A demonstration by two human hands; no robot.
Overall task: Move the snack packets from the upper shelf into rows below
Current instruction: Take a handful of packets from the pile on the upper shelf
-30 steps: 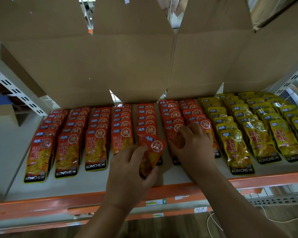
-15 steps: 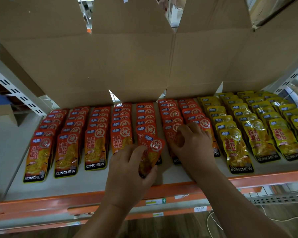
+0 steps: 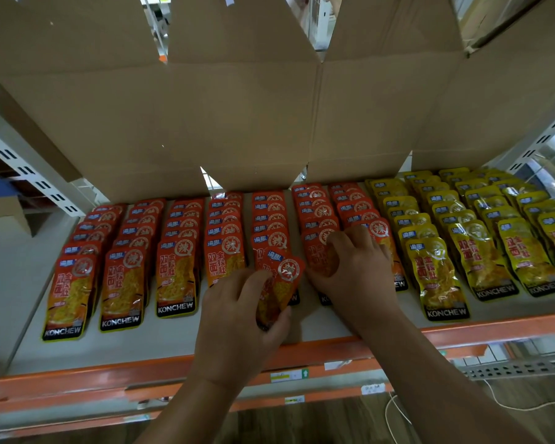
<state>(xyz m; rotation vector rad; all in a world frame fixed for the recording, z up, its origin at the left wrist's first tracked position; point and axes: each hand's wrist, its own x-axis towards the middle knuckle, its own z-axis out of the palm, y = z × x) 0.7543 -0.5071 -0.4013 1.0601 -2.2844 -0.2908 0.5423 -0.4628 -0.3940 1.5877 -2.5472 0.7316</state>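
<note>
Snack packets (image 3: pixel 180 251) lie in overlapping rows on the shelf (image 3: pixel 173 344), red at left, yellow at right. The left hand (image 3: pixel 237 325) pinches a tilted red packet (image 3: pixel 282 277) near the front edge. The right hand (image 3: pixel 359 274) curls its fingers over the next row's front packet (image 3: pixel 321 261).

The left hand (image 3: pixel 237 318) covers the lower half of the tilted red packet (image 3: pixel 284 274). The right hand (image 3: pixel 358 270) hides much of the front packets (image 3: pixel 319 262) of two red rows; its grip is unclear. Cardboard flaps (image 3: pixel 237 123) hide the rows' far ends. The beam labels (image 3: pixel 289 375) are unreadable.
</note>
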